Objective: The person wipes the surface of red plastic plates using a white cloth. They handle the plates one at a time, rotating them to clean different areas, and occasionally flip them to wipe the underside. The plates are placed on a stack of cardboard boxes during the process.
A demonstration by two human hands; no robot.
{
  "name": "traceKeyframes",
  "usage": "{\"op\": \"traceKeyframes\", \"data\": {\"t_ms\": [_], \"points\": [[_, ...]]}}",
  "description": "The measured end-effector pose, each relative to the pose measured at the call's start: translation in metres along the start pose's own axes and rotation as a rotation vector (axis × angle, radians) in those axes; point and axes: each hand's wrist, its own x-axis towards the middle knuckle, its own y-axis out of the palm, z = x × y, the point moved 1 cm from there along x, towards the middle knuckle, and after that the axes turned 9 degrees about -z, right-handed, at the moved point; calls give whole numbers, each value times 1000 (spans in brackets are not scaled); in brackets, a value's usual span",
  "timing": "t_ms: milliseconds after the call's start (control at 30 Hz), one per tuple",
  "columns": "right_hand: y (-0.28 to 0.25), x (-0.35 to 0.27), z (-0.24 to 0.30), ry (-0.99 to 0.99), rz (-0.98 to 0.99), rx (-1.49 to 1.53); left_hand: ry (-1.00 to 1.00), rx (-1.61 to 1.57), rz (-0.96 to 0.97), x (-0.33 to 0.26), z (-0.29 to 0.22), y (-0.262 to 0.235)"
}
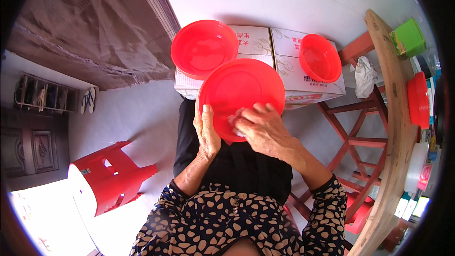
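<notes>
A round red plastic basin [251,83] is held up over my lap, its inside facing me. My left hand [206,130] grips its left rim, thumb lying over the edge and the other fingers hidden behind. Inside the basin, my right hand [260,125] presses a crumpled whitish cloth [235,121] against the lower middle of the bottom. Just beyond it, a second red basin [204,50] stands on a white carton [189,85], overlapped by the held one. A third, smaller-looking red basin [320,57] sits on the carton to the right.
A red plastic stool [113,178] lies on its side at the left. To the right, a wooden table [395,128] on red legs carries a green box [408,38] and another red basin [418,99]. A white cloth [365,77] hangs beside it. Slippers [88,100] lie far left.
</notes>
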Motion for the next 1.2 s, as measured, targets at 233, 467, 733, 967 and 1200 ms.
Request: {"op": "traceKeyframes", "data": {"t_ms": [233, 467, 733, 967, 1200], "points": [[-7, -2, -21, 105, -291, -298, 126, 171, 41, 2, -7, -2], [27, -3, 16, 164, -251, -6, 145, 191, 55, -3, -12, 0], [10, 0, 25, -81, -214, 135, 244, 321, 100, 3, -32, -1], [12, -13, 4, -266, -404, -241, 30, 158, 269, 14, -45, 11], [28, -5, 24, -89, -501, 21, -310, -220, 294, -27, -6, -3]]}}
